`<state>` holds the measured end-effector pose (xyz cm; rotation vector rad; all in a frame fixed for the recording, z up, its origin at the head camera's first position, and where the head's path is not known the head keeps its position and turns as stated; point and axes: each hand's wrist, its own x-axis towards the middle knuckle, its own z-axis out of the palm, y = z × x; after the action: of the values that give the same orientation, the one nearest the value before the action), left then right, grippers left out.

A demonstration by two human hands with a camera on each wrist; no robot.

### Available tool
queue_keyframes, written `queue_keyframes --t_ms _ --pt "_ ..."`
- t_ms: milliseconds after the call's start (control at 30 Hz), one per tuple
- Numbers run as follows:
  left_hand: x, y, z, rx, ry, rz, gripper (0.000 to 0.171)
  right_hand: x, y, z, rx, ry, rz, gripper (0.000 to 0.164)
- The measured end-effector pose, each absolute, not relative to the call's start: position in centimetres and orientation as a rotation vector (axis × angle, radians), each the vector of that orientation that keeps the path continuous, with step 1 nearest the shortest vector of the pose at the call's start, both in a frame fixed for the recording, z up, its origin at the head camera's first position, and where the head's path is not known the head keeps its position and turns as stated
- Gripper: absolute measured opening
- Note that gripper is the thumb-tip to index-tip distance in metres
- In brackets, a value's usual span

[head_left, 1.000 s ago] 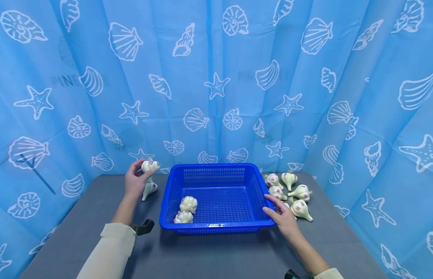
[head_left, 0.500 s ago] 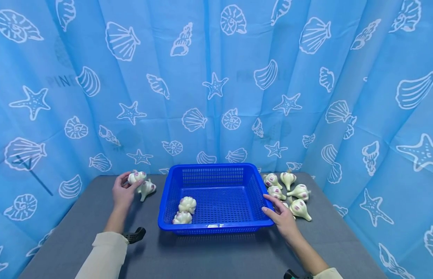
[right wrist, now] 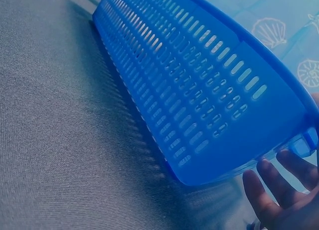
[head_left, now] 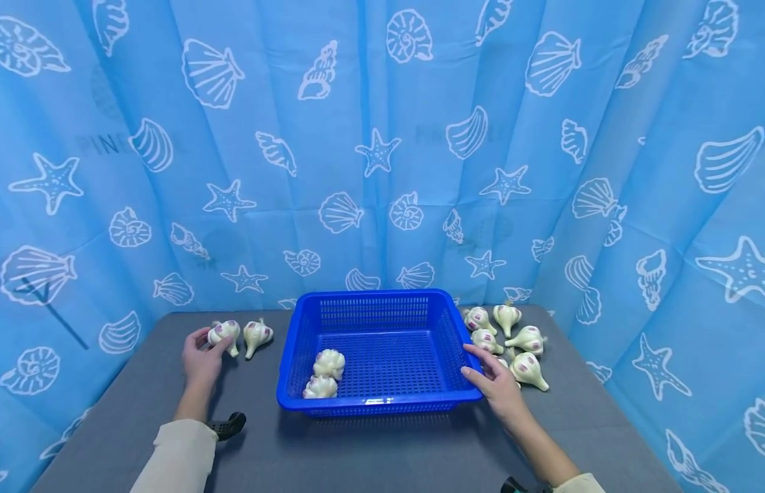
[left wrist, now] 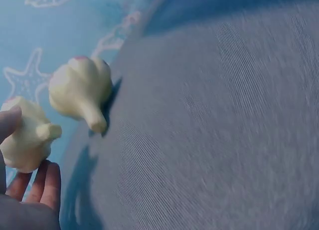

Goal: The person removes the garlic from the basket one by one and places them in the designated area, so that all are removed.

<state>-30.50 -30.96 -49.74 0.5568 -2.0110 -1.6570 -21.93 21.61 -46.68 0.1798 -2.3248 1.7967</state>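
Note:
My left hand point(head_left: 200, 359) holds a white garlic bulb point(head_left: 224, 335) with purple marks at the table's left side. In the left wrist view the thumb lies on one side of this bulb point(left wrist: 27, 140) and the fingers on the other; whether it touches the table I cannot tell. Just right of it lies a second garlic bulb point(head_left: 257, 335), stalk toward me. A blue perforated basket point(head_left: 382, 398) stands mid-table, with two garlic bulbs point(head_left: 325, 373) in its near left corner. My right hand point(head_left: 499, 387) grips the basket's right rim, fingertips point(right wrist: 256, 190) against the outside, thumb out of sight in the right wrist view.
Several garlic bulbs point(head_left: 528, 370) lie grouped on the grey tabletop point(head_left: 370, 459) right of the basket, close behind my right hand. A blue curtain point(head_left: 382, 171) printed with shells and starfish hangs along the back and sides of the table.
My left hand has moved left and down with the garlic bulb, from above the other bulb to beside it. The right hand has stayed on the basket's rim.

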Motion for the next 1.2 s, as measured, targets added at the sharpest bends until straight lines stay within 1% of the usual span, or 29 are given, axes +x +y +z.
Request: queue_keyframes --t_ms 133,400,767,1000,1200 --pt "-30.5 -31.3 -50.3 0.572 -2.045 -1.616 0.064 -21.9 21.5 -46.6 0.186 -2.305 1.815 0.048" --pt "-30.0 -32.0 -50.7 0.565 -2.193 -1.504 0.056 -21.9 21.4 -46.5 0.191 -2.338 1.762 0.046" --pt "-29.8 -32.1 -51.2 0.563 -2.271 -1.397 0.053 -21.7 21.5 -46.4 0.203 -2.318 1.806 0.047" --pt "-29.5 -32.1 -51.2 0.576 -2.274 -1.423 0.057 -21.8 21.5 -46.5 0.2 -2.312 1.82 0.046" --pt "-29.4 -32.3 -51.0 0.555 -2.273 -1.406 0.056 -21.8 21.5 -46.5 0.196 -2.312 1.803 0.046"
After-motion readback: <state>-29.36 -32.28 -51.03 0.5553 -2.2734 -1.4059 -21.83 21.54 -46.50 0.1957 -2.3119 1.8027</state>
